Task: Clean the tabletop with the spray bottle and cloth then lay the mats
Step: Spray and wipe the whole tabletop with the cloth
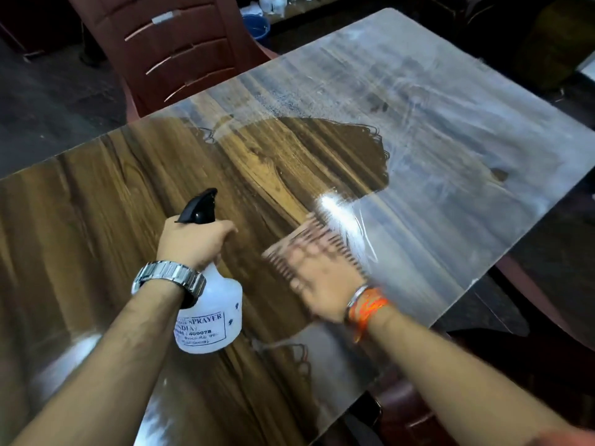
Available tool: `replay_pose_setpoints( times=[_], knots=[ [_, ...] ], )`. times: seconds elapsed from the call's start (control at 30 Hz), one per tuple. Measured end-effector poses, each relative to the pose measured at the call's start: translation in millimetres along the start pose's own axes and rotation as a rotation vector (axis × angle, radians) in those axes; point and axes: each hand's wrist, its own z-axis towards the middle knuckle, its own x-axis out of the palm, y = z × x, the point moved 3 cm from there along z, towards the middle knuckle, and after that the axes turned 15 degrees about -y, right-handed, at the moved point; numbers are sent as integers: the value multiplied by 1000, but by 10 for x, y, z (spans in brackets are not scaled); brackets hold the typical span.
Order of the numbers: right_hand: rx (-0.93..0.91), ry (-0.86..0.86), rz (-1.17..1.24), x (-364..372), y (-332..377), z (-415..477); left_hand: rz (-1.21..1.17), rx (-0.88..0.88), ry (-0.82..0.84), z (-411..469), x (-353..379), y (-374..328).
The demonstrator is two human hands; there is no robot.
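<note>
On the glossy wood-grain tabletop [96,204], the blurred right hand [325,284] pressed flat on a ribbed cloth [309,233]; the left hand [193,239] gripped a translucent spray bottle [215,317].

Well beyond the left fingers [222,227], past the far edge of the surface [96,194], a maroon plastic chair [174,53] with a slatted back stands on a dark floor [54,101]. Further off, right of that chair, sit a blue bucket [257,25] and some pale bottles [273,1], too small to read. Out to the right of the right fingers [309,252], past the surface's edge, a second maroon chair [541,300] shows in part. A bright glare [331,201] lies on the glossy wood-grain just ahead of the right fingers, and a pale sheen [450,123] spreads across the far half.
</note>
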Motion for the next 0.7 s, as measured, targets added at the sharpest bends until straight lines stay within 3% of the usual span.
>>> replay_pose_setpoints(
  times=[0.07,0.13,0.2,0.27,0.37,0.43,0.53,0.6,0.7],
  knots=[
    [393,-40,-122,-178,-830,-117,-9,20,3,-155,-36,55],
    [602,-57,-178,-305,-1136,-251,-34,37,-17,-293,-103,128],
    [569,-110,-177,-280,-744,-350,-33,46,-36,-405,-179,202],
    [380,-95,-136,-88,77,-568,-47,32,-52,-536,-255,267],
    [-24,152,14,446,1371,-1115,-65,27,-109,-749,-346,354],
    [-171,219,39,472,1660,-1360,-73,38,-125,-916,-379,406],
    [-240,83,97,70,1256,-1342,-78,55,-140,-1173,-419,514],
    [-81,-56,-9,-172,573,-1321,-67,52,-130,-1374,-434,610],
    [277,-40,-122,-355,-697,-1348,-64,50,-121,-1636,-410,768]
  ],
)
